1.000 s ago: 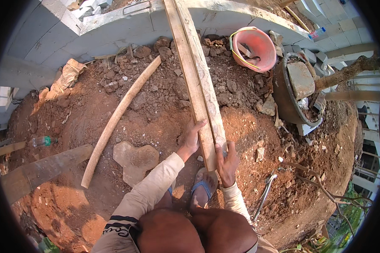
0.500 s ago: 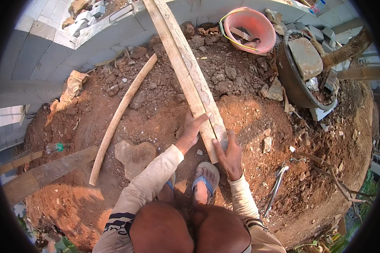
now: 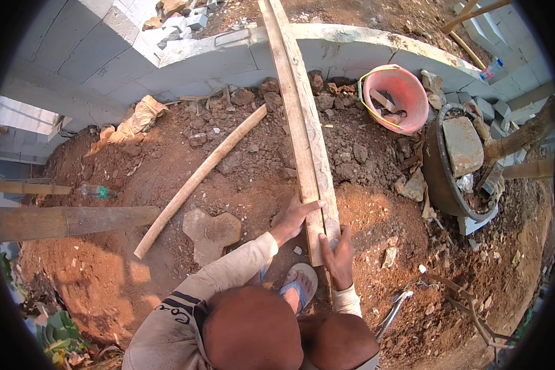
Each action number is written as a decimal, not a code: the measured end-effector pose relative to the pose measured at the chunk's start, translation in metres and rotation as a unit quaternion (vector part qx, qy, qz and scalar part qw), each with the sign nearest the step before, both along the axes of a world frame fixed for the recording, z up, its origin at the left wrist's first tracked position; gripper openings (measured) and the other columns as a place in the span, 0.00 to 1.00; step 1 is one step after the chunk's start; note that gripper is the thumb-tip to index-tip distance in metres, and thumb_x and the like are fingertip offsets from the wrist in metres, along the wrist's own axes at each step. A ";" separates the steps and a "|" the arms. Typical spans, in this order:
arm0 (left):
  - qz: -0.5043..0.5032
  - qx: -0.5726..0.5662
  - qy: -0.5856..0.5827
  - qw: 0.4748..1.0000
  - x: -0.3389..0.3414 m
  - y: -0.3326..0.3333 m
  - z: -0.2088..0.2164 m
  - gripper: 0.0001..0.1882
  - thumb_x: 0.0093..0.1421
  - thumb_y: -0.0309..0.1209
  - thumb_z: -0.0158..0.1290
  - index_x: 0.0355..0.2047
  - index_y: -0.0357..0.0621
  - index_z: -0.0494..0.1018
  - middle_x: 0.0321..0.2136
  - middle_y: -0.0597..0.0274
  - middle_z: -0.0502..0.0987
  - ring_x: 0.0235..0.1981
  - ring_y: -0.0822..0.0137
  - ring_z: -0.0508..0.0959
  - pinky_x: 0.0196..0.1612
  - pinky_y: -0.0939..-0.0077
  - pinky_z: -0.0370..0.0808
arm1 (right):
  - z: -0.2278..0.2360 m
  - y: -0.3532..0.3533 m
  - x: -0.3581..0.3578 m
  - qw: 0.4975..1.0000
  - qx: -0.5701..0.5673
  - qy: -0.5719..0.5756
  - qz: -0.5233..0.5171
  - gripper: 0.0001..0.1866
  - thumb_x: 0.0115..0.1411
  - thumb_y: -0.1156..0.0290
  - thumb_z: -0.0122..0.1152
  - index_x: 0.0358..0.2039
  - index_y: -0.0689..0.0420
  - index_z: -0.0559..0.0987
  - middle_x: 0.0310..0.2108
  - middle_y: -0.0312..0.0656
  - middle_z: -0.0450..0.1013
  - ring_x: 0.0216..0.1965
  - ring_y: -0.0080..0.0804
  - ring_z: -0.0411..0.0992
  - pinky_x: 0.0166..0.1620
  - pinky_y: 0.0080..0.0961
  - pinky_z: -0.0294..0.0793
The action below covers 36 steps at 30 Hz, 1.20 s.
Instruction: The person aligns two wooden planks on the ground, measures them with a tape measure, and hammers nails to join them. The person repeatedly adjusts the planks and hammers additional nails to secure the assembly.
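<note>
Two long wooden planks, a pale one (image 3: pixel 299 139) and a rougher one (image 3: pixel 311 117) with grey patches, lie side by side and stretch from my hands across the top of the low block wall. My left hand (image 3: pixel 297 217) is closed on the left plank, its thumb on the top face. Close to the near end, my right hand (image 3: pixel 339 258) grips the right plank's edge, with the thumb near the seam between both. The undersides and some of my fingers are hidden. My sandalled foot (image 3: pixel 301 283) is just below the planks' near end.
A curved wooden pole (image 3: pixel 203 179) and a three-lobed paving stone (image 3: pixel 211 234) lie left on reddish soil. Rear right stand a pink bucket (image 3: pixel 416 98) and a dark tub (image 3: pixel 436 166) of rubble. A metal tool (image 3: pixel 393 313) and dry branches (image 3: pixel 472 302) lie right. A grey block wall (image 3: pixel 345 58) crosses behind.
The view has shifted and turned, so the surroundings sit differently in the picture. Both hands keep their hold on the planks, which now appear steeper and farther to the right.
</note>
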State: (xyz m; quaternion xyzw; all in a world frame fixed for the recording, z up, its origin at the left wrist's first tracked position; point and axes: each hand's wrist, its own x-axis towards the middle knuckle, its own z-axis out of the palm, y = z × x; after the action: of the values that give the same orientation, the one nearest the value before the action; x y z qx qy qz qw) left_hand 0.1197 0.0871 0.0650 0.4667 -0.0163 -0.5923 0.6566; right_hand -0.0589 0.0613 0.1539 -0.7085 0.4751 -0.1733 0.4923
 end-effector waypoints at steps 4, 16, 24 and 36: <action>0.017 -0.056 0.055 0.997 -0.004 0.001 -0.010 0.39 0.63 0.30 0.65 0.71 0.41 0.61 0.61 0.56 0.73 0.64 0.62 0.73 0.68 0.59 0.71 | 0.011 -0.013 -0.003 0.998 0.051 -0.008 -0.020 0.27 0.69 0.61 0.66 0.60 0.66 0.72 0.42 0.60 0.82 0.42 0.54 0.84 0.45 0.44 0.79; -0.020 0.147 -0.141 0.979 -0.009 -0.004 -0.044 0.48 0.64 0.40 0.64 0.74 0.34 0.48 0.66 0.35 0.66 0.67 0.49 0.70 0.70 0.56 0.65 | -0.017 -0.028 -0.017 0.994 0.074 0.065 -0.054 0.31 0.75 0.56 0.58 0.66 0.71 0.72 0.58 0.62 0.77 0.59 0.47 0.76 0.63 0.39 0.72; -0.018 0.071 -0.134 0.988 -0.017 0.001 -0.028 0.52 0.66 0.60 0.60 0.76 0.37 0.52 0.70 0.42 0.64 0.70 0.50 0.67 0.73 0.57 0.62 | -0.018 0.006 0.018 0.991 -0.083 0.019 -0.102 0.24 0.72 0.59 0.64 0.57 0.67 0.80 0.32 0.44 0.81 0.29 0.31 0.77 0.33 0.29 0.76; -0.049 0.055 -0.077 0.994 -0.011 0.012 -0.022 0.40 0.62 0.48 0.68 0.66 0.36 0.68 0.55 0.53 0.80 0.54 0.63 0.80 0.60 0.65 0.76 | 0.002 0.023 0.036 0.991 -0.065 0.024 -0.118 0.27 0.70 0.62 0.65 0.59 0.73 0.77 0.37 0.50 0.81 0.38 0.37 0.79 0.42 0.34 0.78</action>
State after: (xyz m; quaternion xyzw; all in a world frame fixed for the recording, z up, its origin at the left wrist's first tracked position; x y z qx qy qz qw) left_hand 0.1087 0.0994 0.0427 0.5450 -0.0577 -0.5861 0.5968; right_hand -0.0230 0.0841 0.1555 -0.6818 0.5549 -0.2440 0.4095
